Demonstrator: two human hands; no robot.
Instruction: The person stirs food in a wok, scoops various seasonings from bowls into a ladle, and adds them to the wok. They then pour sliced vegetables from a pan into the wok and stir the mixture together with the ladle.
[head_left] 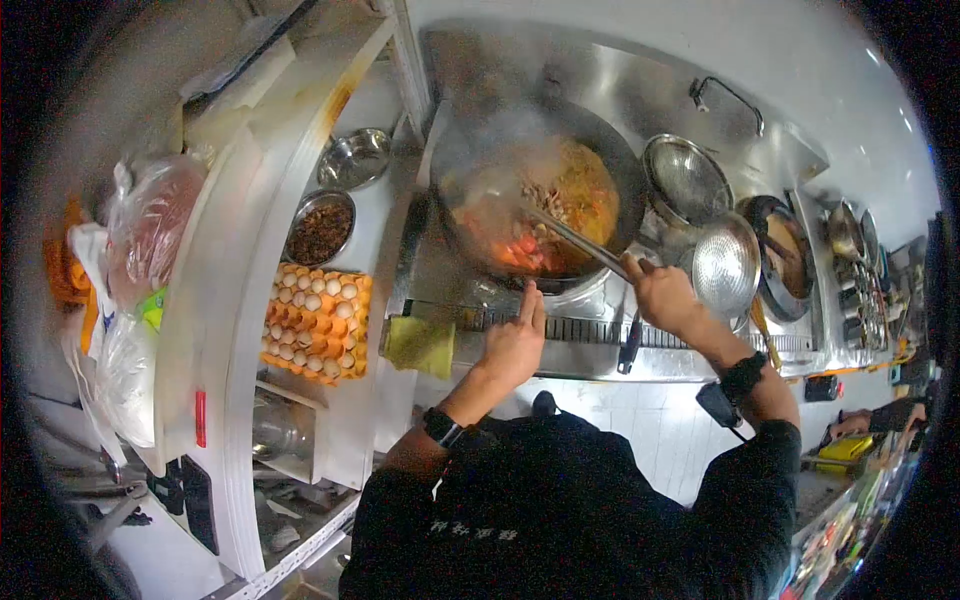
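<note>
A large dark wok [632,170] holds steaming food [585,200], orange and red, with brown pieces in the middle. My right hand [665,298] is closed around the metal handle of a long utensil [575,238], whose far end reaches into the food. The head of that utensil is hidden by steam and food. My left hand [515,345] is at the wok's near rim, with one or two fingers stretched toward it and the others curled. It holds nothing that I can see. A watch is on my left wrist and a dark band on my right.
Strainers [686,180] and a perforated ladle [726,262] lie right of the wok, beside a dark pan [780,255]. A green cloth [420,346], egg trays [314,322] and metal bowls [320,228] are at the left. Another person's hand [850,425] shows at far right.
</note>
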